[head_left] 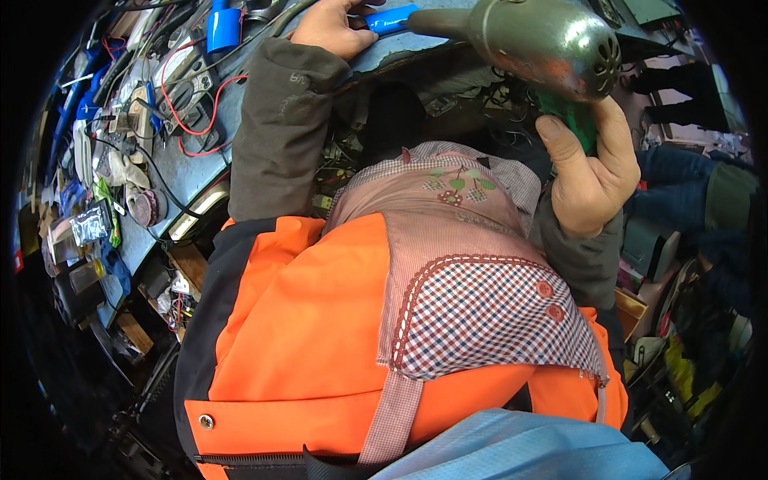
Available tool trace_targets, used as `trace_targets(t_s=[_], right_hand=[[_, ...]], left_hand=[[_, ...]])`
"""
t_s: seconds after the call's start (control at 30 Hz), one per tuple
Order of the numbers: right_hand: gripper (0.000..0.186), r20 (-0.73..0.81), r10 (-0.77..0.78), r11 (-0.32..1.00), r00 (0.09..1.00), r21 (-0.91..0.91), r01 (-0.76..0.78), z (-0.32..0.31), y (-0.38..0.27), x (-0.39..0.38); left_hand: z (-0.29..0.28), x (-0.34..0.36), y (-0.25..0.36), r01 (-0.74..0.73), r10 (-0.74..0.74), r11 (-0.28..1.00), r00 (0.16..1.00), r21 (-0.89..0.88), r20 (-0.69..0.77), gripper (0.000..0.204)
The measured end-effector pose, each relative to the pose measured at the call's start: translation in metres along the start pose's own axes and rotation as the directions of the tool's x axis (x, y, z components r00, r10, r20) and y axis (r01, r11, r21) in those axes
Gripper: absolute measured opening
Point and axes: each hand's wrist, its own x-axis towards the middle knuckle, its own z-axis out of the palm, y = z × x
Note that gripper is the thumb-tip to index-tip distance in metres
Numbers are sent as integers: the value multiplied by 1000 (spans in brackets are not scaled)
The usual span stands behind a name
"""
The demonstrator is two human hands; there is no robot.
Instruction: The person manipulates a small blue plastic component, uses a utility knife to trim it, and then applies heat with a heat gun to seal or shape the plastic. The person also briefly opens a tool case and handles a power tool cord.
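Note:
My right hand (590,178) is wrapped round the green handle of a heat gun (538,46) with a scuffed, dull metal body. Its narrow nozzle points left, close to a small blue plastic-wrapped piece (392,19) at the edge of the workbench. The fingers of my left hand (330,29) are bent round the left end of that piece, partly cut off by the top of the picture. From here I cannot tell whether the nozzle touches the blue wrap. Whatever is inside the wrap is hidden.
On the bluish workbench (226,104) at left stand a blue wrapped block (224,30), a dark meter (189,90) with a red lead (210,120), a roll of tape (146,207) and tangled cables. Another person's legs (676,180) show at right. Wires and clutter lie beneath the bench.

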Motion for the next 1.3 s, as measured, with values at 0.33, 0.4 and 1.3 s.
trace_targets(t_s=[0.33,0.4,1.3], right_hand=[[49,-24,16,1000,1000,14,-15,-1,2,-5],[49,-17,24,1000,1000,-7,-24,0,2,-3],[46,54,125,992,991,-27,-124,9,-10,40]], left_hand=[[0,1,-3,3,-3,998,1000,60,-15,68],[1,1,-2,-3,4,999,1000,46,-18,68],[2,2,4,-71,73,996,997,46,-39,69]])
